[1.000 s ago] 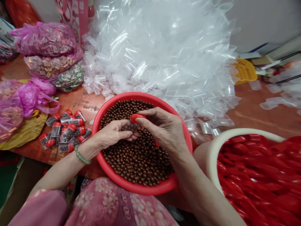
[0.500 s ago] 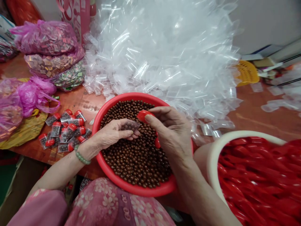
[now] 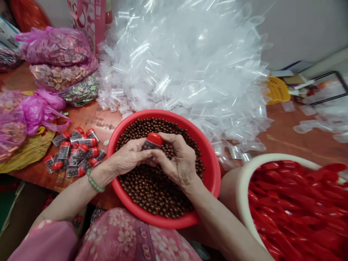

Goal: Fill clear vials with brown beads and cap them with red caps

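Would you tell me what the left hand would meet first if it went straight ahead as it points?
The red-capped packet of beads, which it seems to touch already; depth is unclear.

Behind the work there is a pale grey wall, and the light in the room is soft and even. A long reddish-brown worktop goes across the view. Near its far right end lie a yellow plastic basket and some flat papers.
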`<state>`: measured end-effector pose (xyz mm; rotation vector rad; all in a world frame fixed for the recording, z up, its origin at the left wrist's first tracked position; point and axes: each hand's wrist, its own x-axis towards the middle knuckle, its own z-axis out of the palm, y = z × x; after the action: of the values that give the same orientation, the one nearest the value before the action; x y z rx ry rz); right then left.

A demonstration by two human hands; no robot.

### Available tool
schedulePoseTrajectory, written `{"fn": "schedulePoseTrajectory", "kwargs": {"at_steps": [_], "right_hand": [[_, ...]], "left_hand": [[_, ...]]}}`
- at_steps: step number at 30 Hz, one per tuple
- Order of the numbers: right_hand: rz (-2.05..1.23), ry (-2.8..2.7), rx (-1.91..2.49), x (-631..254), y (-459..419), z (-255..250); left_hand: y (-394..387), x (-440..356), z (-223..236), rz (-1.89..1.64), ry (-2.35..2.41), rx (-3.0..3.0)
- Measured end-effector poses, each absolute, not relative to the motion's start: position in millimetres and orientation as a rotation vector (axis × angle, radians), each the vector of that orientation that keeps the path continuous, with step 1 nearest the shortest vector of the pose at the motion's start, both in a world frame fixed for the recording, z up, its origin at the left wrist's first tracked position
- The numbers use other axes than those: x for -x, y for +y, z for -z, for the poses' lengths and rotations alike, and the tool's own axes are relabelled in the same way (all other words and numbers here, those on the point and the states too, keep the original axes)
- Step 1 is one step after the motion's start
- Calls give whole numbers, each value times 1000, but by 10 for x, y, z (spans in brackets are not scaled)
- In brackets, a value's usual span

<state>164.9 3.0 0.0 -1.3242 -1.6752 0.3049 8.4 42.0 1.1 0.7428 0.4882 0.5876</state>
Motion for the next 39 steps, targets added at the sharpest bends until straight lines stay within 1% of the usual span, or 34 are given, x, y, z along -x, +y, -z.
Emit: {"fn": "schedulePoseTrajectory", "kwargs": {"at_steps": [2, 5, 10, 18, 26, 35, 39], "right_hand": [[-118, -1939, 1278, -1710, 50, -16], [73, -2186, 1350, -1751, 80, -64], [277, -2277, 1429, -1693, 111, -87], [316, -2232, 1284, -1647, 133, -67], [180, -2367, 1424, -1663, 90, -209], [279, -2307, 1305, -1624, 148, -48], [341, -2311, 1243, -1612, 148, -57]], "left_hand": [[438, -80, -7, -590, 504, -718], [454, -78, 7, -553, 521, -653], [449, -105, 8, -573, 521, -650], [443, -108, -24, -606, 538, -692], [447, -121, -10, -591, 520, -680], [447, -115, -1, -594, 514, -712], [432, -98, -25, -606, 514, -734]]}}
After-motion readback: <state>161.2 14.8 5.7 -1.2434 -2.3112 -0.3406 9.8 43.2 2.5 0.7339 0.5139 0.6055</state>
